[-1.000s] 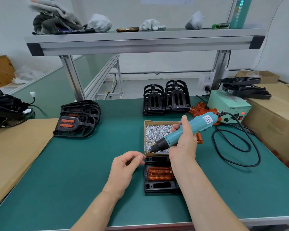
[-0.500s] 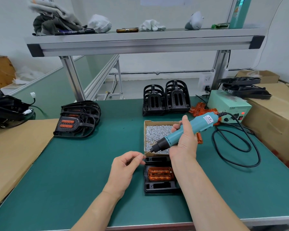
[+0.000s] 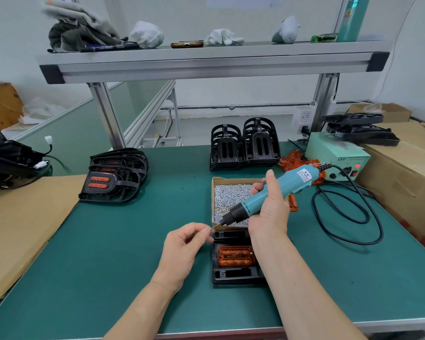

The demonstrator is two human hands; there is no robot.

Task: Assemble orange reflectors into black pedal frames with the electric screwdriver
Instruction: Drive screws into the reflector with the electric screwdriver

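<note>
While right fingers (image 3: 272, 186) grip the electric screwdriver (image 3: 252, 202) slanting tip down-left, left fingers (image 3: 199, 230) pinch a screw (image 3: 212, 227).

One screw box (image 3: 213, 192) holds screws (image 3: 227, 197) too many to count. In front of it lies one black pedal frame (image 3: 233, 276) with one orange reflector (image 3: 234, 255) in it; behind it stand two frame stacks (image 3: 226, 149), to its left one lying stack (image 3: 118, 175), and over it one electric screwdriver (image 3: 295, 179).

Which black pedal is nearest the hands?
The single frame lying flat in front, with an orange reflector in it. The others are farther off: a pile at the left and two upright stacks at the back.
</note>
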